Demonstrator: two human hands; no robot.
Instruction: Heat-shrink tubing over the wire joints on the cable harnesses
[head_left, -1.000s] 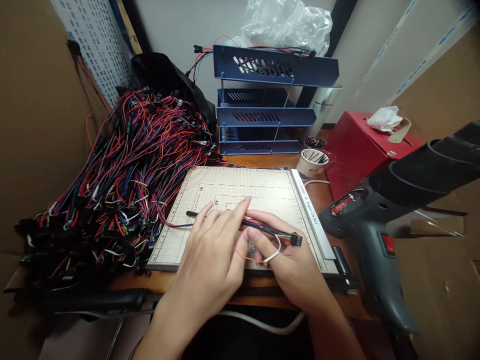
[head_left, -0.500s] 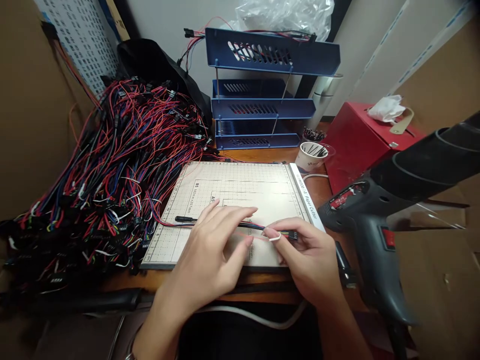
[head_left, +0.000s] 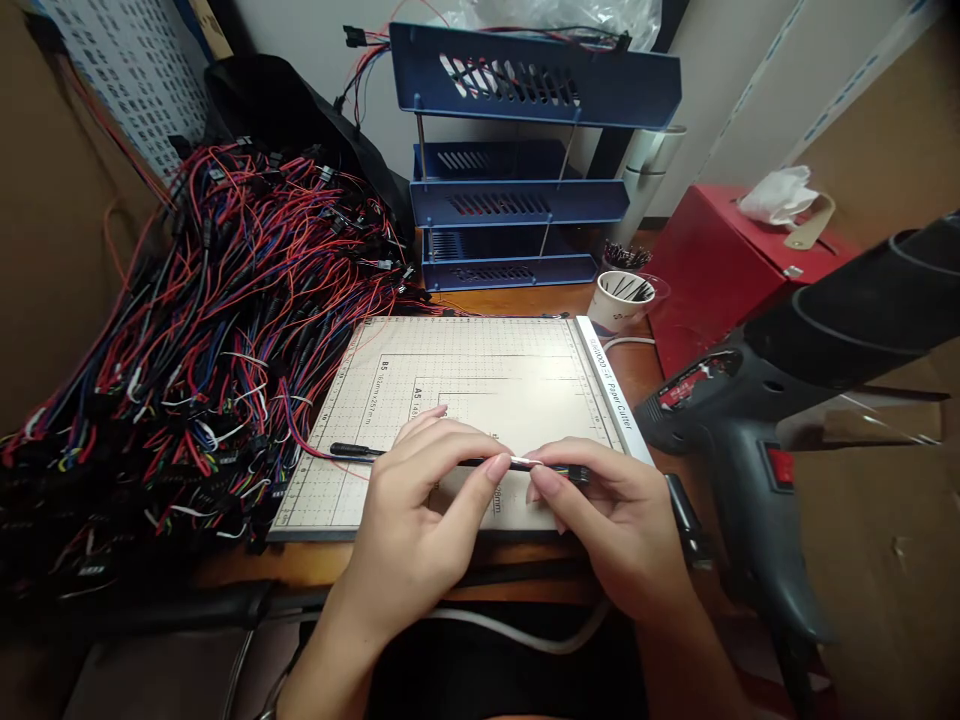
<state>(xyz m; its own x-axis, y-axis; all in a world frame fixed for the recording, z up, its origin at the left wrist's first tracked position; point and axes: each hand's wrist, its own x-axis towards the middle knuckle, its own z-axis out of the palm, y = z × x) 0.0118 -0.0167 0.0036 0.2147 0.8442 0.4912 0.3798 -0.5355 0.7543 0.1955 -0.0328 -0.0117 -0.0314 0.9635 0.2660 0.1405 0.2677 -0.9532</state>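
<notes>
Just above the board of a paper cutter (head_left: 510, 345), both hands work on a wire harness (head_left: 352, 452). My left hand (head_left: 427, 490) is closed, thumb and forefinger pinching the harness and one end of a short white strip (head_left: 522, 461). Opposite it, my right hand (head_left: 611, 510) pinches the wires beside the black connector (head_left: 576, 474), at the strip's other end. A black tubular end of the harness sticks out left of my left hand. The wires between my fingers are partly hidden.
A big heap of red, blue and black wire harnesses (head_left: 247, 290) fills the left side. Blue shelf trays (head_left: 517, 200) stand behind. To the right are a paper cup (head_left: 619, 300) of thin black pieces, a red box (head_left: 720, 260) and a heat gun (head_left: 757, 470).
My left hand has closed from spread fingers into a pinch near my right hand. The white strip, bent at my right thumb before, now runs straight between both hands. The view has shifted slightly.
</notes>
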